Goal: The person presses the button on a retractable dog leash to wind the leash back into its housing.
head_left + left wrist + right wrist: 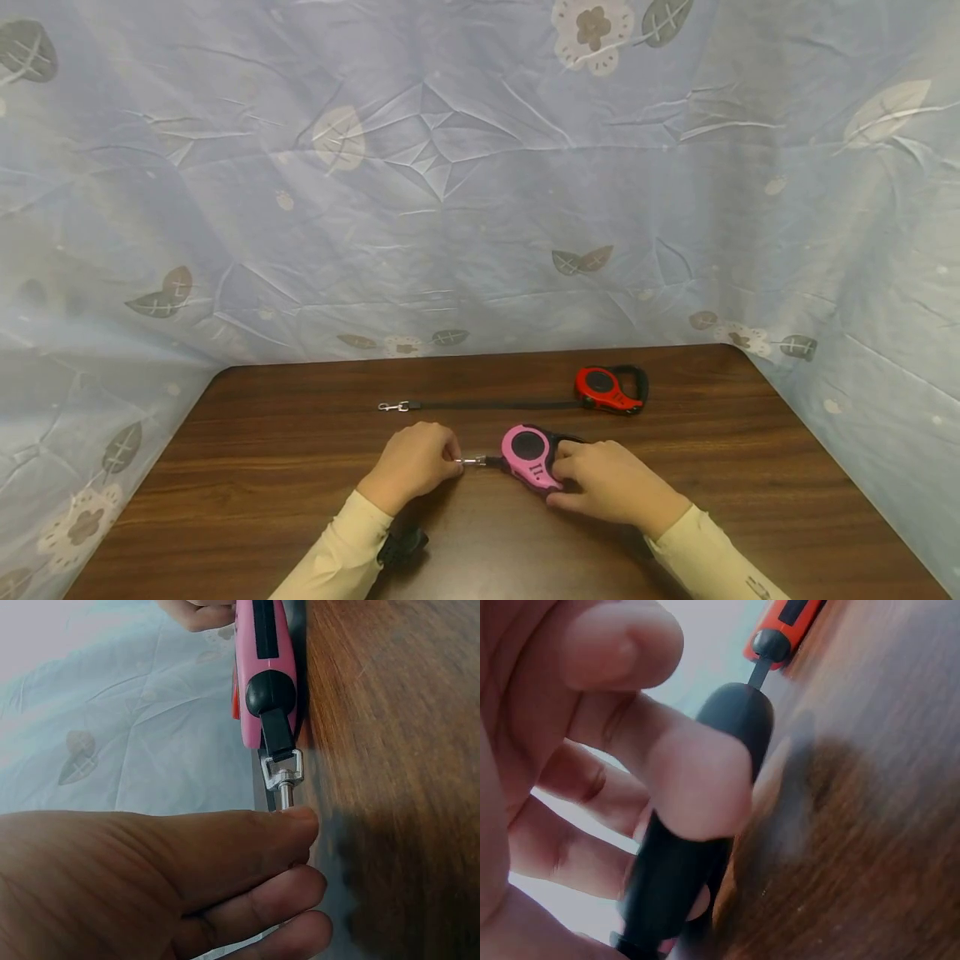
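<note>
Pinched between the thumb and fingers of the left hand (pixel 418 460) is the silver snap hook (pixel 476 461) of a pink retractable leash (pixel 529 448), whose body sits just to the right of that pinch, while the right hand (pixel 609 485) grasps the leash's black handle (pixel 676 874) with curled fingers at the body's right end. Beyond both grips, on the brown wood-grain table (pixel 292 467), a red retractable leash (pixel 609 392) lies with its black strap (pixel 498 406) stretched leftward, its own silver clasp (pixel 394 407) resting just past the left hand.
</note>
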The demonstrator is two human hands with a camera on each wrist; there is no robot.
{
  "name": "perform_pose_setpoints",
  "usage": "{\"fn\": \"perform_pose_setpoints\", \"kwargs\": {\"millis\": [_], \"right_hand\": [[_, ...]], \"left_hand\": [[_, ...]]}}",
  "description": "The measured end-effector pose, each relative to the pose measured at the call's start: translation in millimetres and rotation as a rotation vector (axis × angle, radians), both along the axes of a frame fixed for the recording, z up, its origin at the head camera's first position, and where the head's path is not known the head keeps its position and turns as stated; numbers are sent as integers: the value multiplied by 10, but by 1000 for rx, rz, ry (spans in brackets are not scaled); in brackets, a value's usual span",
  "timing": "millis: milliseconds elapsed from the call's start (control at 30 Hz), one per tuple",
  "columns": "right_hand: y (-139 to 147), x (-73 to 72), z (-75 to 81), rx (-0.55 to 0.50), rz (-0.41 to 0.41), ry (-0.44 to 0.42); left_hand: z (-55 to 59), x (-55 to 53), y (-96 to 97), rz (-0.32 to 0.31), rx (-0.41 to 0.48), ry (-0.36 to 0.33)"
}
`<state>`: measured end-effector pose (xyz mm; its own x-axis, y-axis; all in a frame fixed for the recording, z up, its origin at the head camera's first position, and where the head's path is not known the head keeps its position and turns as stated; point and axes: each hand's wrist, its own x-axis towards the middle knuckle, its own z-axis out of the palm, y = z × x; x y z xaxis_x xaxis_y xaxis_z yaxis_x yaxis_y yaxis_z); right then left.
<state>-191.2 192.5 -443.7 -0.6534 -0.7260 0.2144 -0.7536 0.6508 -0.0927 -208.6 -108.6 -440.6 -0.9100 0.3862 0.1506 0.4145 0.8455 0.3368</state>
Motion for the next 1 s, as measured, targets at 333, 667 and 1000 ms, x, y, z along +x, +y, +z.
{"fn": "perform_pose_setpoints", "kwargs": {"millis": [333,667,1000], "right_hand": [[-38,14,-39,8,-15,-60],[67,-79,54,-112,-50,-43],[302,-379,178,-194,-211,45]], "left_hand": [[-47,8,-2,-21,-6,-8],[43,-88,-114,-10,19,-122],[150,-349,-415,135,88,-88]]}}
